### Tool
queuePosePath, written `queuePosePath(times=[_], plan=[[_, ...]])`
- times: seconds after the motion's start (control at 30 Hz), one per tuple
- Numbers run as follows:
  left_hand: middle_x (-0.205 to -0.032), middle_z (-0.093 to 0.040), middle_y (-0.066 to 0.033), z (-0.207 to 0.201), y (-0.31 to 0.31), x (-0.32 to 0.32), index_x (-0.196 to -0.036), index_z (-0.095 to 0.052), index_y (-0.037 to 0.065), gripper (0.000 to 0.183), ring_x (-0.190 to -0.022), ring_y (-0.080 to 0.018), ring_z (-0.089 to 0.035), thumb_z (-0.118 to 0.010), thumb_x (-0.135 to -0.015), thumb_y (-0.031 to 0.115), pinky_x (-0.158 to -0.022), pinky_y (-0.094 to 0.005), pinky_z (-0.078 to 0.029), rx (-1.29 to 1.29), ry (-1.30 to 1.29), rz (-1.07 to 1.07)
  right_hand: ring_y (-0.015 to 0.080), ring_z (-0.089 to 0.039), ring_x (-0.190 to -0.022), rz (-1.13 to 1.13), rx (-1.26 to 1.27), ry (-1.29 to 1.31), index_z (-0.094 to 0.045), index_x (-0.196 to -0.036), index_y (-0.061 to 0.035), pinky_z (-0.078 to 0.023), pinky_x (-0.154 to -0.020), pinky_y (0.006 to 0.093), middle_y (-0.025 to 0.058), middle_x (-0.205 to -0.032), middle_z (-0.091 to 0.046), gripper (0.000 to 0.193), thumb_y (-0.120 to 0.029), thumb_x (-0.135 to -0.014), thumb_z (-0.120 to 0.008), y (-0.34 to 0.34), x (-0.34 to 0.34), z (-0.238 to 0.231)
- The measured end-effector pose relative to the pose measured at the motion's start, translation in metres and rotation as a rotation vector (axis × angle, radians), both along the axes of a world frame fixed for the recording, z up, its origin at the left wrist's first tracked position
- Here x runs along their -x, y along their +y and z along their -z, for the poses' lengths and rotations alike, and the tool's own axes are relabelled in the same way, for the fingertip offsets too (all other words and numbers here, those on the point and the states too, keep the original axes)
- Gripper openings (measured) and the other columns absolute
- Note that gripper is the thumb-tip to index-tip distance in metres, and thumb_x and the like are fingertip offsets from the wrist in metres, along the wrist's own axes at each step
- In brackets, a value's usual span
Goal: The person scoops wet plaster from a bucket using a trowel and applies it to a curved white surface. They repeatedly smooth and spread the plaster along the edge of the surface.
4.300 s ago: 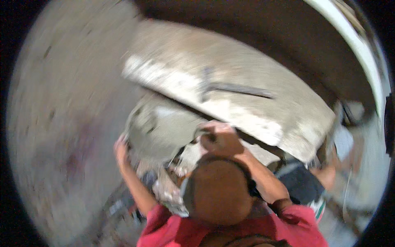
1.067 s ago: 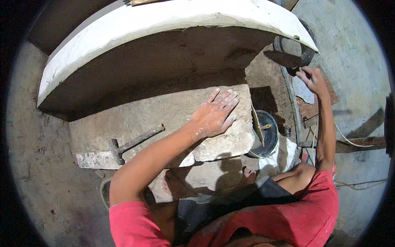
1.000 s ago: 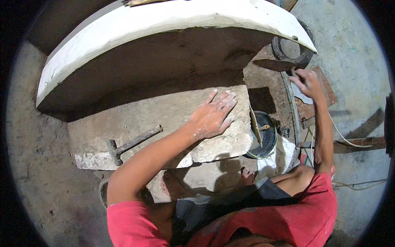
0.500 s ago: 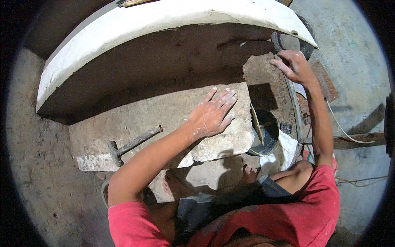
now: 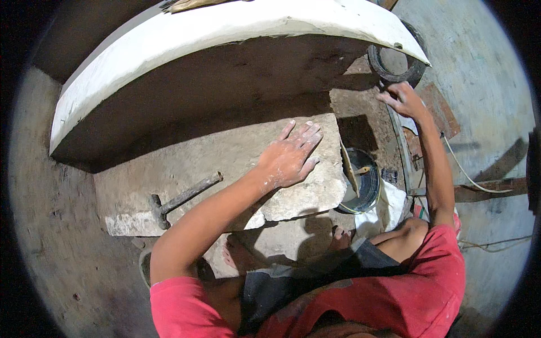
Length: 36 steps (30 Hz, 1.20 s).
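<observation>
My left hand lies flat with fingers spread on a rough, pale stone-like slab; both hand and slab carry whitish dust. My right hand is raised at the far right, just short of a black rubber ring-shaped tub. Its fingers are bent and the thumb sticks out apart, with nothing visible between them. A hammer with a worn handle rests on the slab's left part. Below my right arm stands a black bucket with a brush in it, and a thin flat board leans at its left side.
A curved white-topped wall arches across the far side, its inner face in shadow. On the right are a reddish-brown board, a white cable, a wooden beam and a white sack. My bare feet are under the slab's near edge.
My right hand has drawn slightly nearer, away from the black tub, and more of the tub shows. The brush in the bucket is now visible. My left hand stays put.
</observation>
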<state>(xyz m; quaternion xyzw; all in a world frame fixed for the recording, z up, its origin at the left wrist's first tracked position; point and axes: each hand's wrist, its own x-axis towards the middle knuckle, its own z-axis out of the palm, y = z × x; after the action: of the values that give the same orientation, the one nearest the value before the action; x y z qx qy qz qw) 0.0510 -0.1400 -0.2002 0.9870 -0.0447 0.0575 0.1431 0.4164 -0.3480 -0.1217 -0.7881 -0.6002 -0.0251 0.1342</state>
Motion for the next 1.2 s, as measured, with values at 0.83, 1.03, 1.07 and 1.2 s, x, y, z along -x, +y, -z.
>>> queuePosePath(times=[0.83,1.03,1.07,1.2], plan=[[-0.171,-0.039,-0.0187,0.003,0.001,-0.001,-0.163,-0.041,0.003,0.068,-0.162,-0.0334,-0.031,-0.05,-0.106,0.038,-0.136,-0.0541,-0.015,0.037,-0.002,0.007,0.0443,-0.069,-0.074,-0.095,-0.078,-0.285,-0.074,-0.082,-0.0006,-0.053,-0.07,0.0551,0.0232,-0.075,-0.069,0.048,-0.045,-0.1,-0.072,0.024,0.025,0.029],[-0.171,-0.04,-0.0189,0.003,0.0,0.0,-0.161,-0.042,0.002,0.067,-0.162,-0.0325,-0.03,-0.05,-0.106,0.038,-0.136,-0.0533,-0.015,0.039,0.003,-0.006,0.0404,-0.069,-0.07,-0.026,-0.129,-0.225,-0.069,-0.085,-0.0033,-0.053,-0.064,0.0508,0.0173,-0.077,-0.068,0.036,-0.037,-0.098,-0.076,-0.009,0.031,0.011],[-0.171,-0.04,-0.0189,0.004,0.0,0.0,-0.161,-0.042,0.002,0.067,-0.162,-0.0324,-0.03,-0.05,-0.106,0.039,-0.136,-0.0531,-0.015,0.038,0.0,-0.012,0.0403,-0.068,-0.07,0.058,-0.078,-0.223,-0.068,-0.085,-0.0037,-0.053,-0.063,0.0504,0.0167,-0.077,-0.067,0.035,-0.036,-0.098,-0.076,-0.009,0.035,0.009],[-0.17,-0.04,-0.0189,0.004,0.0,-0.001,-0.161,-0.042,0.002,0.066,-0.162,-0.0325,-0.031,-0.049,-0.108,0.04,-0.136,-0.0522,-0.016,0.007,0.001,-0.002,0.0406,-0.07,-0.071,-0.133,-0.056,-0.342,-0.07,-0.085,-0.0048,-0.055,-0.063,0.0522,0.0163,-0.078,-0.07,0.035,-0.036,-0.101,-0.071,0.018,0.059,0.015]])
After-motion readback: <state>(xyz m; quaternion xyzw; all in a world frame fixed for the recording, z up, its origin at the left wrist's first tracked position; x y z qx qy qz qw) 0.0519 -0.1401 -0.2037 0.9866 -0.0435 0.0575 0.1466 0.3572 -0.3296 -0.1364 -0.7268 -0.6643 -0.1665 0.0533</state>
